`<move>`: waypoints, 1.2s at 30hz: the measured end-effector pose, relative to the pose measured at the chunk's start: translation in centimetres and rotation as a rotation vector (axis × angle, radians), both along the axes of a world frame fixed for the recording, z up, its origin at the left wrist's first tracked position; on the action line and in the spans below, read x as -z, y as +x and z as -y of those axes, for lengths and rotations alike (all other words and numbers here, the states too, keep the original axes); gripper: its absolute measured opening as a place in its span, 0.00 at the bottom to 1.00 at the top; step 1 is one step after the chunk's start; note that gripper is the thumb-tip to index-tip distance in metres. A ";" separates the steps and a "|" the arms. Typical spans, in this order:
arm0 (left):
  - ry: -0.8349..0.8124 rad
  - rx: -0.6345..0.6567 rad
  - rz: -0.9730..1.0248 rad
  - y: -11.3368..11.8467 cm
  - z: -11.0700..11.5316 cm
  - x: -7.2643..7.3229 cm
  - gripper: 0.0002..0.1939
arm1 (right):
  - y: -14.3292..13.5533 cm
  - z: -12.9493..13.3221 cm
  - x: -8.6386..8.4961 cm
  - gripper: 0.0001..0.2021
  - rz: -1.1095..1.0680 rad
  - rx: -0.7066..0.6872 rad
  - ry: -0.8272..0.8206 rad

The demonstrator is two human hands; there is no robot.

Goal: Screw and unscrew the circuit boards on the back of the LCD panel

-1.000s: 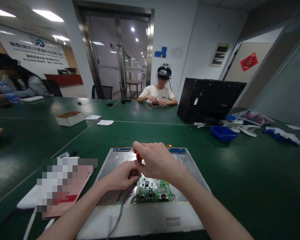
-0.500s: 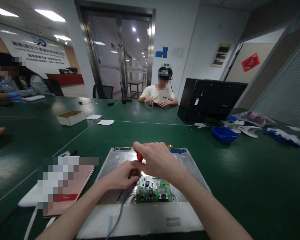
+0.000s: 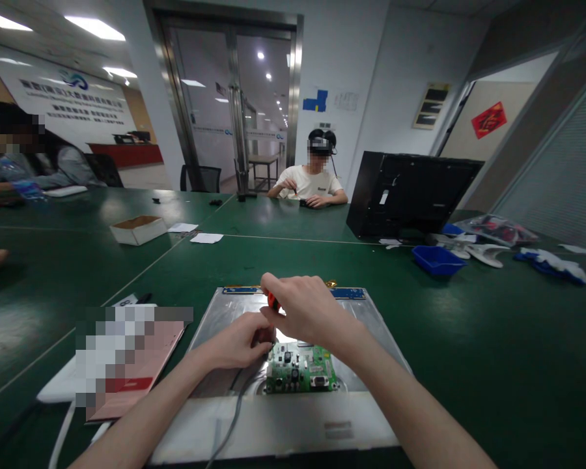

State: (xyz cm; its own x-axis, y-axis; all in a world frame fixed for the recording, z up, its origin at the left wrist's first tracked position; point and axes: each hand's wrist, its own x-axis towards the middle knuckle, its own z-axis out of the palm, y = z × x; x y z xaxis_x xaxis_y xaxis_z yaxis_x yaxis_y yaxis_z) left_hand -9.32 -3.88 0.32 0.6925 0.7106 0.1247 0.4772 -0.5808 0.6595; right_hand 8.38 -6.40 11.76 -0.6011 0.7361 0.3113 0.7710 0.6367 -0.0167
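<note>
A flat metal panel [image 3: 205, 339] lies in front of me, with a green circuit board [image 3: 300, 370] on it and a blue strip along its far edge. My right hand [image 3: 306, 307] is closed round the red handle of a screwdriver [image 3: 273, 301], above the board's far left corner. Just below and left of it, my left hand [image 3: 241, 340] is closed in a pinch at that same corner; what its fingers hold is hidden. A grey cable [image 3: 238, 417] runs from the board's left side toward the panel's near edge.
A pink folder [image 3: 163, 365] and white items lie left of the panel. Farther off are a white box [image 3: 139, 230], papers, a black monitor [image 3: 413, 195], a blue tray [image 3: 438, 260] and gloves [image 3: 551, 266]. One person sits opposite, another at the left.
My right hand's fingers have loosened slightly and shifted on the red handle. My left hand is almost unmoved. The person opposite has raised one hand from the table.
</note>
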 end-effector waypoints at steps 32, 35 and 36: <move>0.030 0.029 0.042 0.1 0.0 0.0 0.04 | 0.4 0.2 -0.2 0.10 -0.032 -0.071 -0.053; 0.012 0.012 0.001 0.0 -0.1 0.4 0.03 | 0.3 0.1 -0.2 0.09 -0.013 -0.036 -0.036; 0.010 0.004 -0.008 -0.1 -0.1 0.6 0.03 | 0.3 0.0 -0.1 0.09 -0.004 -0.023 -0.031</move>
